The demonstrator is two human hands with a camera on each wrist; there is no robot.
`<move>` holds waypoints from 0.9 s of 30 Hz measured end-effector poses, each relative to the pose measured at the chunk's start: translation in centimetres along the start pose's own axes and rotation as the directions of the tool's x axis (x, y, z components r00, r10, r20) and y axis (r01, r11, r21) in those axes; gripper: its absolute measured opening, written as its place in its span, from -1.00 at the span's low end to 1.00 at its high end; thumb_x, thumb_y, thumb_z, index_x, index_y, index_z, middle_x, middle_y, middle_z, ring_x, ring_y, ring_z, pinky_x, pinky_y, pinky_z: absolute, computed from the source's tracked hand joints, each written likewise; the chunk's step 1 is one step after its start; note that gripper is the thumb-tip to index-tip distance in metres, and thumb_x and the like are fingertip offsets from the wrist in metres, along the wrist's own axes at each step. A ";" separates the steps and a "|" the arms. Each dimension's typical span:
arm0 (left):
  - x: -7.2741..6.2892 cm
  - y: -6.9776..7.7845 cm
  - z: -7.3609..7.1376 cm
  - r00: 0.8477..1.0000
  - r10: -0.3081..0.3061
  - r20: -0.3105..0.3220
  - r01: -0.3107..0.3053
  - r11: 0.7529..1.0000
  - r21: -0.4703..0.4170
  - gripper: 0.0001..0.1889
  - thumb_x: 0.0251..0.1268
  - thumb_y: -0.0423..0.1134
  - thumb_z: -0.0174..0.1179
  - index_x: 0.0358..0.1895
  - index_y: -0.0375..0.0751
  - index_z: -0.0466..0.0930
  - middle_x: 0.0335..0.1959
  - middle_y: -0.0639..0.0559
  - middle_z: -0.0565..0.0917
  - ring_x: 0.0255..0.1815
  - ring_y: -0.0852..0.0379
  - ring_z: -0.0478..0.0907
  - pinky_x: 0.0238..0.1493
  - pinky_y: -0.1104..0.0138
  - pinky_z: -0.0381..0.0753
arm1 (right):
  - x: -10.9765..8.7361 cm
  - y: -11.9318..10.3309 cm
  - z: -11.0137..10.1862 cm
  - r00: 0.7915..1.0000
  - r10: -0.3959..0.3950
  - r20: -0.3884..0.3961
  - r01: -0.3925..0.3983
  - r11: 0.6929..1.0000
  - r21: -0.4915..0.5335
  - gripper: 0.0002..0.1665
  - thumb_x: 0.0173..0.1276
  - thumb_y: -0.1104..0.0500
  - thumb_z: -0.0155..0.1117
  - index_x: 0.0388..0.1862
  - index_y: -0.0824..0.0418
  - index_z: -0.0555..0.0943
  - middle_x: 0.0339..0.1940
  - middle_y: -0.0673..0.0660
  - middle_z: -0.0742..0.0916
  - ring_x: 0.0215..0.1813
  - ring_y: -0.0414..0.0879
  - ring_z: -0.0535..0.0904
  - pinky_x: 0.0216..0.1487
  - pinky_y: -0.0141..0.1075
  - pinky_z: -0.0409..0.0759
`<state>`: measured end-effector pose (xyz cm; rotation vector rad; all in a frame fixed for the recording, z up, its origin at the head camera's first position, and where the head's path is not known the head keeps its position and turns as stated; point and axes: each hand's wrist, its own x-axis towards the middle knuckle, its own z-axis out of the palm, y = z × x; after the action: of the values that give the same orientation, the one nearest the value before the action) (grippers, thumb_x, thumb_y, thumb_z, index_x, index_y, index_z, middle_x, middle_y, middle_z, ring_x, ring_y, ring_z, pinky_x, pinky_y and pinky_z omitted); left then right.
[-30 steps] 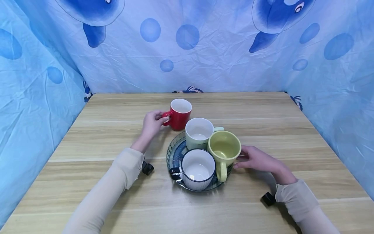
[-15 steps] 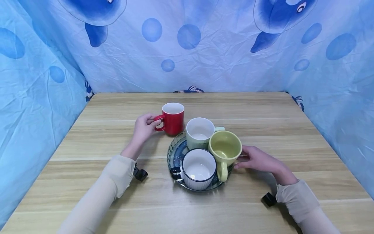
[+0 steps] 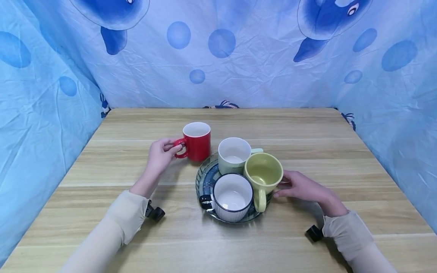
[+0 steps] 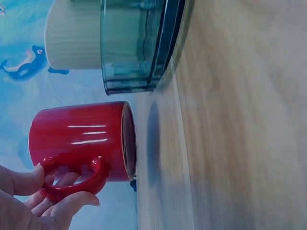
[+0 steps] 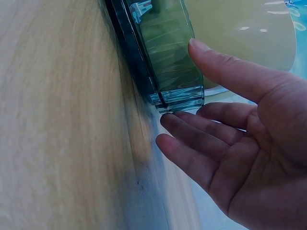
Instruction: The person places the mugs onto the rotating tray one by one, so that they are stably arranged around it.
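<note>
With fingers and thumb, my left hand (image 3: 160,152) grips the handle of a red mug (image 3: 199,147) with a white inside. In the left wrist view the mug's base hangs a little above the table, its shadow beneath. Close to it is a clear greenish glass tray (image 4: 129,88) with raised walls. Three mugs stand in that tray: a pale green one (image 3: 230,163), a yellow-green one (image 3: 260,182) and a white one (image 3: 229,216) with a dark rim and handle. My right hand (image 3: 302,185) rests by the tray's right edge, thumb at its rim, fingers loosely bent.
The wooden table (image 3: 327,140) stretches around the tray on all sides. A blue curtain (image 3: 259,79) with dolphin prints hangs along the back and both sides. Small dark cameras (image 3: 155,213) are worn at both wrists.
My left hand has carried the red mug leftward and toward me, away from the pale green mug. My right hand and the tray with its three mugs have stayed in place.
</note>
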<state>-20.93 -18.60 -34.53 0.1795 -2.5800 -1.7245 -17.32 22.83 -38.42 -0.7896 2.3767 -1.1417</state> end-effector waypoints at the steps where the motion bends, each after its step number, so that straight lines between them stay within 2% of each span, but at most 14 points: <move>1: -0.2 0.0 -0.1 1.000 -0.003 -0.002 0.003 1.000 -0.011 -0.64 0.37 -0.33 0.16 0.16 -0.43 0.52 0.12 -0.33 0.63 0.04 0.04 0.67 -0.22 0.56 0.68 | 0.0 0.0 0.0 1.000 -0.002 0.000 0.002 1.000 0.000 -0.31 0.21 0.09 0.42 0.21 0.44 0.44 0.17 0.39 0.63 0.23 0.26 0.55 0.22 -0.08 0.58; 11: -2.2 0.7 -0.9 1.000 -0.011 -0.019 0.010 0.997 -0.081 -0.64 0.36 -0.32 0.17 0.15 -0.43 0.51 0.13 -0.35 0.61 -0.19 0.45 0.63 -0.20 0.56 0.68 | 0.0 0.2 0.0 1.000 0.003 -0.001 -0.003 1.000 0.008 -0.30 0.20 0.10 0.42 0.21 0.45 0.43 0.16 0.40 0.63 0.22 0.27 0.56 0.21 -0.10 0.59; 15: -3.0 1.1 -1.1 1.000 -0.027 -0.008 0.026 0.994 -0.102 -0.62 0.35 -0.31 0.18 0.15 -0.44 0.49 0.15 -0.37 0.59 -0.19 0.43 0.65 -0.17 0.54 0.69 | 0.0 0.2 0.0 1.000 0.004 -0.001 -0.004 1.000 0.005 -0.30 0.20 0.10 0.42 0.21 0.46 0.43 0.17 0.41 0.62 0.22 0.27 0.56 0.21 -0.11 0.60; 22: -4.4 1.7 -1.0 0.999 -0.027 0.019 0.027 0.999 -0.033 -0.65 0.35 -0.32 0.19 0.13 -0.40 0.52 0.12 -0.29 0.64 -0.22 0.44 0.64 -0.13 0.44 0.72 | 0.0 0.0 0.0 1.000 0.009 -0.002 -0.008 1.000 0.012 -0.30 0.20 0.10 0.42 0.22 0.45 0.43 0.17 0.40 0.63 0.23 0.27 0.55 0.21 -0.11 0.59; 27: -5.2 2.1 -0.7 0.999 -0.018 0.037 0.019 0.999 -0.032 -0.67 0.34 -0.34 0.19 0.11 -0.40 0.53 0.10 -0.30 0.65 -0.21 0.42 0.65 -0.12 0.42 0.73 | 0.1 -0.1 0.1 1.000 0.011 -0.005 -0.011 1.000 0.007 -0.31 0.21 0.09 0.42 0.20 0.43 0.44 0.16 0.38 0.63 0.23 0.26 0.56 0.21 -0.10 0.60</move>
<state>-15.85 -17.90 -32.17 0.1730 -2.5822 -1.7910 -17.29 22.69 -38.43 -0.7706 2.3771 -1.1486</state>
